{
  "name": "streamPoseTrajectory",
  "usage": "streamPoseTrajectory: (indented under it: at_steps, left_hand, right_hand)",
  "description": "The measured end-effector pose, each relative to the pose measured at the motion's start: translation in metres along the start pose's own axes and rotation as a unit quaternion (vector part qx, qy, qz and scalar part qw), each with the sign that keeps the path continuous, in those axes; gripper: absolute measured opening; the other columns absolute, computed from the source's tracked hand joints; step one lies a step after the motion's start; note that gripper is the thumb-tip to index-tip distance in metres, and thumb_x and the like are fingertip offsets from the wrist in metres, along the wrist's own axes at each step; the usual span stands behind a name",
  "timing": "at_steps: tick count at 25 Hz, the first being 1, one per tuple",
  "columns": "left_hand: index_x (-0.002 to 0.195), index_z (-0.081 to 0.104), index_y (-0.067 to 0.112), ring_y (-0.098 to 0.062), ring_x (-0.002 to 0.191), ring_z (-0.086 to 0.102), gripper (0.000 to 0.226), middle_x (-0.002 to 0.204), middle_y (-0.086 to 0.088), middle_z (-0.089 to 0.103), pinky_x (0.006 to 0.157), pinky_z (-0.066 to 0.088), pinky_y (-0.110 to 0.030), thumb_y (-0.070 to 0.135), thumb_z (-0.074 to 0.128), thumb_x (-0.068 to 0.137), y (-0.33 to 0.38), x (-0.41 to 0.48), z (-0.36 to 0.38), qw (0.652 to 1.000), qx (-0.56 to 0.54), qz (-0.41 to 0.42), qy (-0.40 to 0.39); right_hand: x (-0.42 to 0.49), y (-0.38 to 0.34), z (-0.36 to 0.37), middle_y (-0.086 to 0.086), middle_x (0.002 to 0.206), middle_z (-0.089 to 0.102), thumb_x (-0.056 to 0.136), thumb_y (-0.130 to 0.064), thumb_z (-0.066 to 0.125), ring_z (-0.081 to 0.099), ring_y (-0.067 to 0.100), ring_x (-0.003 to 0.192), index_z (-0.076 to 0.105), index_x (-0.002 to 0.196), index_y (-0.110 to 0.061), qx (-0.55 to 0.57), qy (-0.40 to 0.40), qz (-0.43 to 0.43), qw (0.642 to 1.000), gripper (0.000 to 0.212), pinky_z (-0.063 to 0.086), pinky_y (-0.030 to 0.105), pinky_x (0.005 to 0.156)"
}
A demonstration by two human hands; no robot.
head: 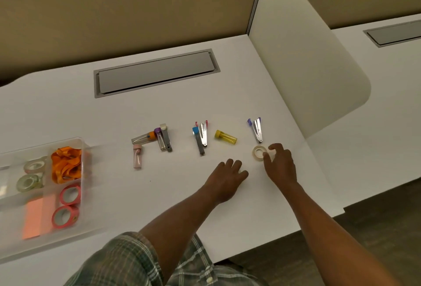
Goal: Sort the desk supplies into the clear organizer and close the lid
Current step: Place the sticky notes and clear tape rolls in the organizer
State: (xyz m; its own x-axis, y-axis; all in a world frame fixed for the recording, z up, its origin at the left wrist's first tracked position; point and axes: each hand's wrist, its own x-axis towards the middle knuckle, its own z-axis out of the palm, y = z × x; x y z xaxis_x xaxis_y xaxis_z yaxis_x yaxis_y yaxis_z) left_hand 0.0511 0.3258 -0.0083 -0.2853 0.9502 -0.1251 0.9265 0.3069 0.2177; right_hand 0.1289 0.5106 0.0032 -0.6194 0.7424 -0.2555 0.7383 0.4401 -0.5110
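The clear organizer sits at the left with its lid off, holding orange ribbon, two pink tape rolls, pale tape rolls and a salmon note pad. Loose on the desk lie small tubes, a yellow tube, and mini staplers. My right hand pinches a small white tape roll that rests on the desk. My left hand lies palm down on the desk, fingers apart, holding nothing.
A grey cable hatch is set into the white desk behind the supplies. A white divider panel rises on the right. The desk's front edge runs near my arms, with brown floor below it.
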Motion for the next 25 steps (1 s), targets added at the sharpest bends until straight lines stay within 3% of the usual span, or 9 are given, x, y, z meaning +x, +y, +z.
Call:
streamPoseTrajectory:
  at_steps: [3, 5, 8, 12, 16, 18, 20, 22, 25]
  left_hand:
    - [0.124, 0.051, 0.011, -0.032, 0.094, 0.051, 0.039, 0.116, -0.017, 0.053, 0.068, 0.037, -0.037, 0.004, 0.059, 0.087, -0.008, -0.013, 0.000, 1.000, 0.002, -0.016, 0.004]
    - [0.128, 0.046, 0.012, -0.032, 0.098, 0.048, 0.042, 0.120, -0.016, 0.050, 0.069, 0.031, -0.036, 0.006, 0.057, 0.088, -0.015, -0.024, 0.001, 0.999, 0.003, -0.037, -0.001]
    - [0.133, 0.041, 0.013, -0.032, 0.104, 0.047, 0.048, 0.126, -0.015, 0.046, 0.072, 0.032, -0.036, 0.010, 0.057, 0.087, -0.028, -0.047, 0.001, 0.998, -0.007, -0.069, -0.011]
    - [0.132, 0.044, 0.015, -0.030, 0.103, 0.048, 0.049, 0.127, -0.013, 0.046, 0.073, 0.040, -0.034, 0.020, 0.059, 0.086, -0.048, -0.080, -0.006, 0.984, -0.084, -0.155, 0.003]
    - [0.125, 0.051, 0.017, -0.022, 0.094, 0.053, 0.046, 0.118, -0.005, 0.047, 0.069, 0.039, -0.025, 0.031, 0.065, 0.083, -0.070, -0.116, -0.018, 0.942, -0.209, -0.256, 0.061]
    - [0.118, 0.056, 0.017, -0.019, 0.089, 0.054, 0.040, 0.109, -0.002, 0.047, 0.071, 0.039, -0.025, 0.032, 0.067, 0.082, -0.081, -0.134, -0.027, 0.902, -0.285, -0.307, 0.108]
    - [0.109, 0.061, 0.018, -0.018, 0.086, 0.057, 0.027, 0.103, -0.001, 0.052, 0.072, 0.043, -0.026, 0.029, 0.064, 0.084, -0.092, -0.149, -0.036, 0.834, -0.376, -0.372, 0.157]
    - [0.099, 0.064, 0.020, -0.019, 0.082, 0.062, 0.016, 0.097, -0.003, 0.060, 0.069, 0.053, -0.030, 0.028, 0.055, 0.090, -0.105, -0.168, -0.044, 0.744, -0.480, -0.425, 0.189]
    - [0.094, 0.064, 0.018, -0.023, 0.074, 0.063, 0.019, 0.095, -0.011, 0.064, 0.060, 0.054, -0.031, 0.024, 0.046, 0.098, -0.122, -0.196, -0.050, 0.589, -0.630, -0.451, 0.227]
  right_hand:
    - [-0.005, -0.001, 0.003, 0.018, 0.118, 0.048, 0.092, -0.044, 0.063, 0.061, 0.037, 0.098, 0.038, 0.146, -0.023, -0.092, -0.056, -0.022, 0.994, 0.063, 0.050, 0.041, 0.087]
    - [-0.006, -0.008, 0.008, 0.015, 0.117, 0.045, 0.089, -0.044, 0.067, 0.061, 0.037, 0.099, 0.040, 0.143, -0.025, -0.120, -0.062, -0.033, 0.990, 0.063, 0.052, 0.043, 0.088]
    - [-0.010, -0.024, 0.020, 0.014, 0.117, 0.047, 0.085, -0.040, 0.072, 0.062, 0.038, 0.101, 0.049, 0.128, -0.015, -0.139, -0.050, -0.039, 0.988, 0.055, 0.053, 0.044, 0.088]
    - [-0.031, -0.052, 0.046, 0.011, 0.117, 0.053, 0.082, -0.045, 0.072, 0.062, 0.033, 0.103, 0.054, 0.121, -0.013, -0.095, -0.076, -0.052, 0.991, 0.054, 0.049, 0.039, 0.087]
    - [-0.063, -0.093, 0.080, 0.008, 0.118, 0.062, 0.084, -0.044, 0.073, 0.062, 0.025, 0.105, 0.058, 0.128, -0.014, -0.004, -0.114, -0.123, 0.986, 0.055, 0.050, 0.034, 0.089]
    - [-0.079, -0.118, 0.096, 0.005, 0.115, 0.066, 0.087, -0.044, 0.070, 0.063, 0.023, 0.103, 0.061, 0.125, -0.016, 0.067, -0.138, -0.122, 0.981, 0.048, 0.052, 0.036, 0.090]
    - [-0.093, -0.145, 0.108, 0.003, 0.107, 0.070, 0.090, -0.047, 0.064, 0.065, 0.020, 0.091, 0.064, 0.120, -0.019, 0.181, -0.194, -0.049, 0.963, 0.040, 0.056, 0.035, 0.078]
    - [-0.105, -0.171, 0.114, 0.007, 0.092, 0.068, 0.093, -0.043, 0.060, 0.062, 0.018, 0.073, 0.065, 0.114, -0.016, 0.289, -0.253, 0.046, 0.922, 0.034, 0.052, 0.029, 0.059]
    - [-0.117, -0.199, 0.120, 0.017, 0.096, 0.070, 0.096, -0.034, 0.052, 0.062, 0.022, 0.070, 0.063, 0.114, -0.010, 0.403, -0.326, 0.109, 0.848, 0.031, 0.049, 0.029, 0.056]
